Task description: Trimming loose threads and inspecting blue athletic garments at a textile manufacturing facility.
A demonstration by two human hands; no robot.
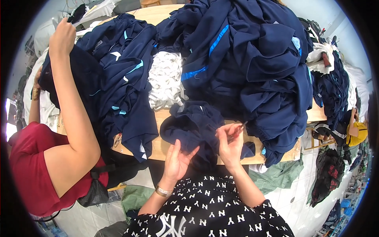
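A navy garment [193, 124] lies bunched at the table's near edge, in front of me. My left hand [177, 161] is against its near left side, palm turned up and fingers apart. At the garment's right side, my right hand [230, 144] is closed around a small dark pointed tool [244, 124]. Only the tool's tip shows past the fingers, so its exact kind is hidden. Whether the right fingers also pinch some cloth cannot be made out.
A big heap of navy garments [272, 59] with blue trim covers the right of the table. Between it and another navy pile [126, 79] sits a white fabric bundle [166, 77]. A co-worker in a red top [39, 166] lifts dark cloth at left. Green sheeting [282, 173] lies on the floor.
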